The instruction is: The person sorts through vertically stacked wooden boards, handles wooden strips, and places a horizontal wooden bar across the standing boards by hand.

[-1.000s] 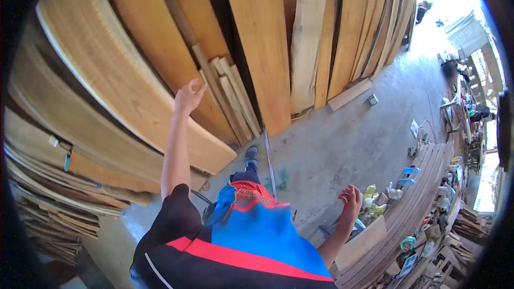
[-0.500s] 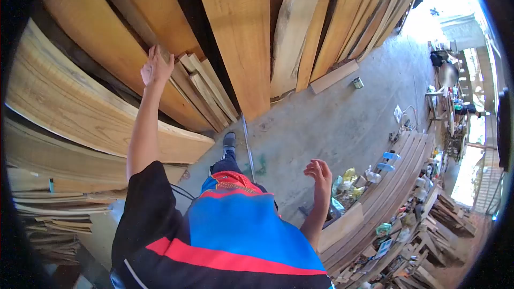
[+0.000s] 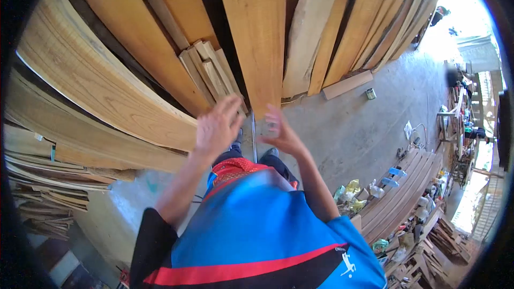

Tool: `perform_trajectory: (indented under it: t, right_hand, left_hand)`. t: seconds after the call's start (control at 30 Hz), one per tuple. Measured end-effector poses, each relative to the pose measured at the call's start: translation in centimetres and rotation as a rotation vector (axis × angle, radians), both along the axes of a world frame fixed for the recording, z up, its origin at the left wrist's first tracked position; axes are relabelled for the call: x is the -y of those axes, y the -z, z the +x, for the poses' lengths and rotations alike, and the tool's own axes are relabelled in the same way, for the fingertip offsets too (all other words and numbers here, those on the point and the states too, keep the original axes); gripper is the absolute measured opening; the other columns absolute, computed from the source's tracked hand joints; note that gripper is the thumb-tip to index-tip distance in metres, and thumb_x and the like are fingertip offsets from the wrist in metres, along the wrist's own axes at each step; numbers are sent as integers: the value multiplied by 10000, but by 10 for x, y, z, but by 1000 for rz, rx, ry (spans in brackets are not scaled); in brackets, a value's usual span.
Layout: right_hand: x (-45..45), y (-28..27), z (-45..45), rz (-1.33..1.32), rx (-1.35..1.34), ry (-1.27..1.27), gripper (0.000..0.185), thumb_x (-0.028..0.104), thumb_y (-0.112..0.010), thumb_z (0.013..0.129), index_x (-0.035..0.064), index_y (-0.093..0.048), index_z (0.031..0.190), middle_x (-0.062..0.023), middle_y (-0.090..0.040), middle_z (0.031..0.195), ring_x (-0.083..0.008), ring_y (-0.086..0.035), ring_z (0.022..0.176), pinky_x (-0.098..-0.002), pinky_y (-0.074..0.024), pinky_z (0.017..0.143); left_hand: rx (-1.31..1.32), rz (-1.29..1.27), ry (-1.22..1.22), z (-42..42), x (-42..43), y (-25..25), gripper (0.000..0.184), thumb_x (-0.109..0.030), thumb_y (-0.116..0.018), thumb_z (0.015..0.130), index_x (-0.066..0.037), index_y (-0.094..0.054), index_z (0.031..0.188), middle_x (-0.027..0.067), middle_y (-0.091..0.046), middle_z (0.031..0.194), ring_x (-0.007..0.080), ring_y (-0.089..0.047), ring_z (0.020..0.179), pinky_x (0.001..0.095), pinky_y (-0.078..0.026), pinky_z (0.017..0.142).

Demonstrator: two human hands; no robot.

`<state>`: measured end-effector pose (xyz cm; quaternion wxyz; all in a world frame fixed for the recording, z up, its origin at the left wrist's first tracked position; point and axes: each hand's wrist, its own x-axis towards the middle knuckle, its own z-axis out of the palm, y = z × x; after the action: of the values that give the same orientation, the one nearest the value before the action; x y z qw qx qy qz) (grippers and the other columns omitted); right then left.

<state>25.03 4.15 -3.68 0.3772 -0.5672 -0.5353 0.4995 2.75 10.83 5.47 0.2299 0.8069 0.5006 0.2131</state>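
My left hand (image 3: pixel 215 127) is in front of my body, its fingers stretched out and a little blurred, holding nothing. Facing it across a gap, my right hand (image 3: pixel 282 132) has its fingers apart and is empty too. Just beyond the left hand, short wood strips (image 3: pixel 206 72) lean in a bundle against tall boards. A wide orange-brown board (image 3: pixel 256 37) stands upright behind both hands, its lower end near the right fingertips. I cannot see either hand touching the wood.
Large curved slabs (image 3: pixel 115 88) lean on the left, above stacked thin boards (image 3: pixel 59 182). A loose plank (image 3: pixel 348 85) and a can (image 3: pixel 370 93) are on the concrete floor (image 3: pixel 342 128). Long stacked planks (image 3: pixel 401 198) carry bags and small items at right, beside scrap wood (image 3: pixel 441 241).
My left hand has left the top of the short strips and come down toward my body. My right hand has moved left and forward, so the hands are now close together.
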Motion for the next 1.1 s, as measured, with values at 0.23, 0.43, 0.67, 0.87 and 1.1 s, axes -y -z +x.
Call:
perform_trajectory:
  t: [0.23,0.43,0.67,0.87,1.1]
  right_hand:
    - [11,22,-7,24,-130,21,164,157,-710,902,24,-656,980,-13,-661,855,-126,-606,851,-297,-481,824]
    - [22,75,51,-13,-333,169,301,240,-655,956,36,-563,755,13,-536,704,-67,-502,727,-243,-412,655]
    - [29,-29,56,114,-96,131,367,287,-703,918,17,-558,716,9,-503,612,-67,-464,642,-283,-405,576]
    - [22,-22,51,-7,-108,317,322,223,-707,912,26,-551,711,51,-471,636,-58,-438,647,-266,-347,576]
    - [1,4,57,-43,60,532,317,234,-668,929,21,-571,715,35,-463,661,-69,-437,671,-267,-363,602]
  left_hand:
    - [276,-160,-248,33,73,-21,343,-208,-672,905,-61,-639,1213,130,-676,1163,286,-673,986,372,-538,798]
    - [50,-190,-414,5,109,-20,393,-271,-690,900,-76,-615,1232,125,-682,1149,268,-686,922,380,-544,784]
    - [-47,-249,-660,-21,115,-21,490,-366,-693,890,-101,-570,1284,102,-684,1172,276,-689,946,391,-538,785]
    - [-171,-312,-634,-64,23,31,631,-575,-619,876,-126,-548,1313,76,-716,1098,289,-680,981,423,-496,894]
    - [-364,-479,-444,-76,-134,94,780,-621,-591,862,-169,-408,1470,166,-669,1211,375,-625,1125,454,-478,969]
